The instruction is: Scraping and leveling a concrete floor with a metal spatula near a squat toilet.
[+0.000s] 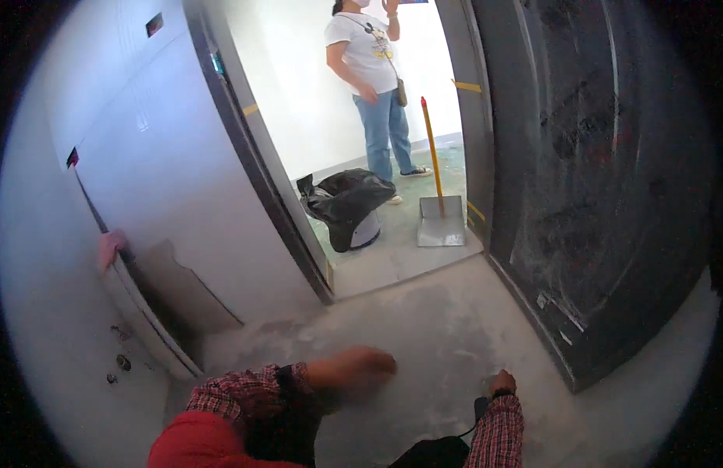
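My left hand (369, 363) reaches over the dusty grey floor (431, 374), its fingers smeared by motion. Whether it holds anything does not show. To the right, my right hand (502, 382) is low near the floor with its fingers curled closed. What those fingers hold, if anything, is too small and hidden to make out. Right beside that wrist hangs a small dark object (480, 407) on a thin black cord; its kind is unclear. Both forearms wear plaid sleeves, and a red garment (197, 441) covers part of the lower left.
Ahead, a doorway has a low sill (408, 281). Beyond it stand a bucket with a black bin bag (350, 199), a metal dustpan (441, 226) with a yellow handle, and a person (369, 70). A dusty black door (587, 171) flanks the right; a pink cloth (110, 248) lies left.
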A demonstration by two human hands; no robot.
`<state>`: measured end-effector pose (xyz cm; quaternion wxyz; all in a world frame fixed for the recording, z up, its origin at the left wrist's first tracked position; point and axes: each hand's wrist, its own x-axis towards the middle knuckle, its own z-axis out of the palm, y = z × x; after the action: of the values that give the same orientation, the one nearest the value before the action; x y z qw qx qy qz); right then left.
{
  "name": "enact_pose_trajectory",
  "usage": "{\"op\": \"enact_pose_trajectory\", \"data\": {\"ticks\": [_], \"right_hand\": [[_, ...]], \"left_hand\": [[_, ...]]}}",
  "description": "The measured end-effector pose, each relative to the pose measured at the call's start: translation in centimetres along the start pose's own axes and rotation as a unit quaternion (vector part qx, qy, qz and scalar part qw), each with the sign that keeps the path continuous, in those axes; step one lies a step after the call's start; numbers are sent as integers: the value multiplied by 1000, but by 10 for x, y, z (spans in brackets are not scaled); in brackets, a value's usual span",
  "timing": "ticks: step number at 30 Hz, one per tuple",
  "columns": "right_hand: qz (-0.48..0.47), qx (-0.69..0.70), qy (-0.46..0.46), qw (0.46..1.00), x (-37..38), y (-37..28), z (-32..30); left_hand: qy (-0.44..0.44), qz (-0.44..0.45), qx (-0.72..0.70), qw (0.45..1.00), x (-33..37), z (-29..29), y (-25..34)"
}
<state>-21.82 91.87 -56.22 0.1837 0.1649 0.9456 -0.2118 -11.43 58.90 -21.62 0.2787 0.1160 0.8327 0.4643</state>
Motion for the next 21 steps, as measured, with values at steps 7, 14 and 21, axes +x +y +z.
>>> {"op": "enact_pose_trajectory", "data": {"ticks": [7,14,21], "right_hand": [[34,40,-30,998,15,2,7],[46,5,-33,998,15,0,8],[23,60,-15,998,19,7,5]], "left_hand": [[-82,24,107,991,29,3,35],[-95,107,170,975,60,4,-3],[-168,190,144,957,90,-1,-11]]}}
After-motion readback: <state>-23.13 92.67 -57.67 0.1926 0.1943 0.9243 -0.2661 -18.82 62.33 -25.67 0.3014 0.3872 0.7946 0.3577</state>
